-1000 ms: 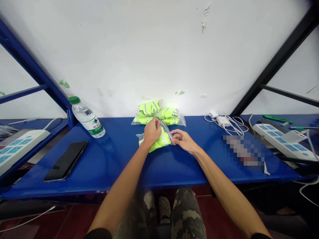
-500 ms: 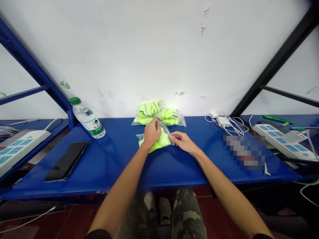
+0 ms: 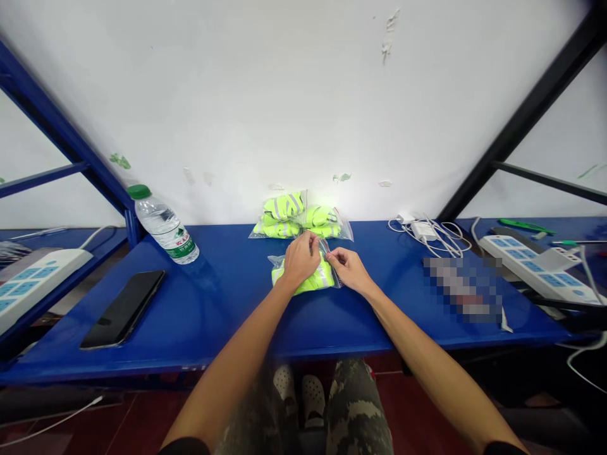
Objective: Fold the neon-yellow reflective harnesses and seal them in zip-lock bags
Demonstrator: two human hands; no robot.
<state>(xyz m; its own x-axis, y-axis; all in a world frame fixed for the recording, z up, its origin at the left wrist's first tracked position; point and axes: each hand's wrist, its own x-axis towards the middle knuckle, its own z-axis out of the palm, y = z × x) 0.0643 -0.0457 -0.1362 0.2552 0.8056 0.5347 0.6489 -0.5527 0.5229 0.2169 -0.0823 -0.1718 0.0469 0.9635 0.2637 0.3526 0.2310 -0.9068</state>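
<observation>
A clear zip bag with a folded neon-yellow, grey-striped item (image 3: 315, 281) lies on the blue table (image 3: 227, 316). My left hand (image 3: 302, 258) lies over the bag and pinches its upper edge, covering part of it. Fingers closed, my right hand (image 3: 348, 266) grips the zip edge at the bag's right side. Both hands are close together at that edge. Behind them, against the white wall, more bagged neon-yellow items (image 3: 284, 215) are piled.
A green-capped water bottle (image 3: 165, 226) and a black phone (image 3: 124, 309) are on the left. White cables with a charger (image 3: 424, 231) and a blurred-out item (image 3: 462, 287) lie on the right. Power strips (image 3: 540, 268) stand at both sides.
My left hand and the front bag have shifted slightly right. My right hand has moved a little and is now closer to the left hand.
</observation>
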